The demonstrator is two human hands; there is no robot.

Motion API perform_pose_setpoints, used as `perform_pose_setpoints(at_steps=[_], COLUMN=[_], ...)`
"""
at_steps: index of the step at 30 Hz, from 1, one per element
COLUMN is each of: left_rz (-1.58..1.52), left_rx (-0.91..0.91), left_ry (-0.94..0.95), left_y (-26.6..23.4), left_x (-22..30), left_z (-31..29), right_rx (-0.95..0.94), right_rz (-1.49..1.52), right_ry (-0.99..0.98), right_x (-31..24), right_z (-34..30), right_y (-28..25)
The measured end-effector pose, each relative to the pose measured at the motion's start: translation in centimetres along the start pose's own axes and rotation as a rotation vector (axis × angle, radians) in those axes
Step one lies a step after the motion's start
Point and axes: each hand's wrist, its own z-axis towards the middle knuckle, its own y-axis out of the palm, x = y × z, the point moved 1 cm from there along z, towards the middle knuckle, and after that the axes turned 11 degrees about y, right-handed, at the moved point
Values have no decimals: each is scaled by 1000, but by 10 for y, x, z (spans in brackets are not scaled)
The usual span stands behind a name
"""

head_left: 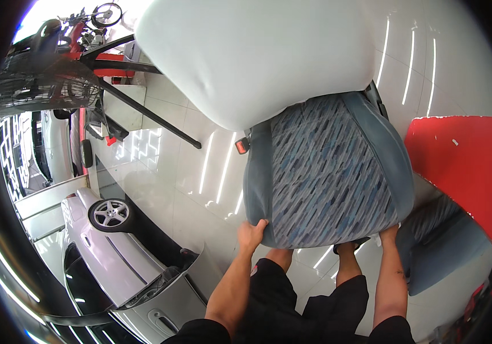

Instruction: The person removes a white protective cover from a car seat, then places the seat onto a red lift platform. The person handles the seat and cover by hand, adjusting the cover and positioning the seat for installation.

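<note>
A car seat [326, 178] stands in front of me, its cushion covered in grey-blue streaked fabric with plain grey-blue side bolsters. Its backrest is under a smooth white cover [269, 51]. At the cushion's front left corner my left hand [251, 234] is closed on the edge, thumb on top and the other fingers out of sight beneath. My right hand [390, 234] holds the front right corner from below, with its fingers mostly hidden by the cushion. A red seat-belt buckle [242, 145] sticks out at the seat's left side.
Right of the seat are a red panel [464, 166] and another grey-blue seat piece [449, 246]. On the left, a silver car [108, 258] is parked near a large black fan [45, 86], whose stand leg [148, 112] reaches across the glossy tiled floor [171, 178]. A motorcycle wheel [107, 15] shows farther back.
</note>
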Motion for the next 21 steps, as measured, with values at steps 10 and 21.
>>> perform_pose_setpoints(at_steps=[10,21], left_rz=[224,157], left_rx=[58,287], left_ry=[-50,-20], left_y=[-85,-132], left_x=[61,99], left_z=[2,-33], right_rx=[119,303], right_rz=[282,488], right_ry=[75,-24], right_x=[-33,-88], right_z=[-79,-160], right_y=[-29,-87])
